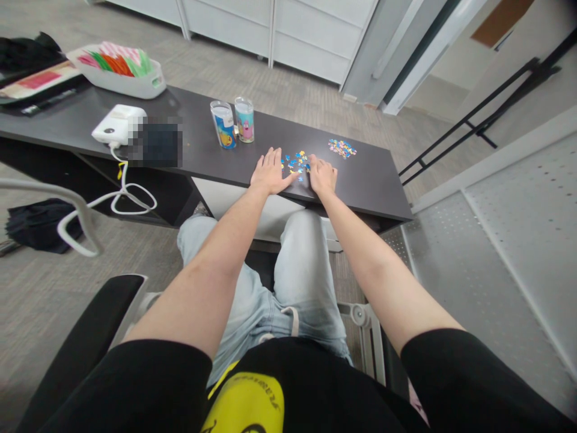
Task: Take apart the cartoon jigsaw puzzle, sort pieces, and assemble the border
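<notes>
While the left grip (267,171) lies spread, empty, the right grip (322,173) curls — hold unclear — between two jigsaw piles (342,148).

On dark grey rectangular desktop (369,186), with clock centred there: small multicoloured flat puzzle pieces (297,160), between bare left hand (268,171) at nine and bare right hand (322,174) at three. Past the latter, toward half past two: separate multicoloured heap of puzzle pieces (342,148). At ten: blue-printed clear-topped cylinder (224,126), beside teal-and-pink-printed clear-topped cylinder (245,122) at its three. Farther out at ten: oblong white plastic basket (130,88), holding multicoloured packets (121,63). Between nine and ten: boxy white device (118,123).
</notes>
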### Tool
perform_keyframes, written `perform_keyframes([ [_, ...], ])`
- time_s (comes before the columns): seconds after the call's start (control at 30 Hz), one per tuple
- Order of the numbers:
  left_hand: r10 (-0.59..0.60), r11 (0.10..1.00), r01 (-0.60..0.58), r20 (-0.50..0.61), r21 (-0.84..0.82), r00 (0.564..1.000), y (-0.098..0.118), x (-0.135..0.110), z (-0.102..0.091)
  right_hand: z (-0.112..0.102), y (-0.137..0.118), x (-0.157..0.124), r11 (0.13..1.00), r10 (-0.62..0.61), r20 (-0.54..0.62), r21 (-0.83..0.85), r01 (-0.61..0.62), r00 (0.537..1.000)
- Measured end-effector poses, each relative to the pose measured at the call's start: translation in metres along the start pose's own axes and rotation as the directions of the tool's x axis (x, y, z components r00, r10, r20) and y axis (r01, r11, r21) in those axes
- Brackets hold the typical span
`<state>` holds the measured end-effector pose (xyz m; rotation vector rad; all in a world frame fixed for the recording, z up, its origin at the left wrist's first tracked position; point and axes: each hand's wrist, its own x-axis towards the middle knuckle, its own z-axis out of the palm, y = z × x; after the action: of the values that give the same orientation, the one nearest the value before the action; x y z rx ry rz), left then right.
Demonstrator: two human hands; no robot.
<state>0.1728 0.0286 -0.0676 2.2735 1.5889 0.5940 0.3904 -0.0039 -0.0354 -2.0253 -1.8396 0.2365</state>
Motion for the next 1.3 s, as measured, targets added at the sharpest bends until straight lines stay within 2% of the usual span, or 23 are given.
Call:
perform_keyframes([
  [0.3, -0.106, 0.975, 0.084, -0.096, -0.206, 0.99, -0.009, 0.008, 0.006, 0.002, -0.004, -0.001, 0.993, -0.099, 0.044, -0.054, 0.101, 0.994],
  [0.47, -0.201, 0.933, 0.152, -0.12, -0.326, 0.972, -0.016, 0.015, -0.001, 0.004, -0.003, -0.001, 0.991, -0.121, 0.042, -0.047, 0.123, 0.992],
  [0.7, -0.269, 0.858, 0.154, -0.173, -0.49, 0.948, -0.018, 0.011, -0.007, 0.005, -0.007, -0.001, 0.988, -0.14, 0.066, -0.058, 0.143, 0.988],
  [0.97, -0.309, 0.843, 0.131, -0.27, -0.521, 0.912, -0.019, 0.012, -0.011, 0.004, -0.01, 0.003, 0.998, -0.033, 0.184, -0.042, 0.041, 0.982],
  [1.07, -0.307, 0.852, 0.126, -0.29, -0.508, 0.907, -0.019, 0.011, -0.013, 0.004, -0.01, 0.002, 0.999, -0.017, 0.167, -0.025, 0.021, 0.986],
  [1.23, -0.298, 0.871, 0.121, -0.315, -0.477, 0.901, -0.018, 0.005, -0.015, 0.005, -0.013, -0.002, 0.993, 0.117, 0.137, 0.009, -0.12, 0.984],
  [1.3, -0.301, 0.88, 0.128, -0.33, -0.458, 0.895, -0.019, 0.004, -0.016, 0.006, -0.014, -0.004, 0.99, 0.136, 0.146, 0.01, -0.139, 0.98],
])
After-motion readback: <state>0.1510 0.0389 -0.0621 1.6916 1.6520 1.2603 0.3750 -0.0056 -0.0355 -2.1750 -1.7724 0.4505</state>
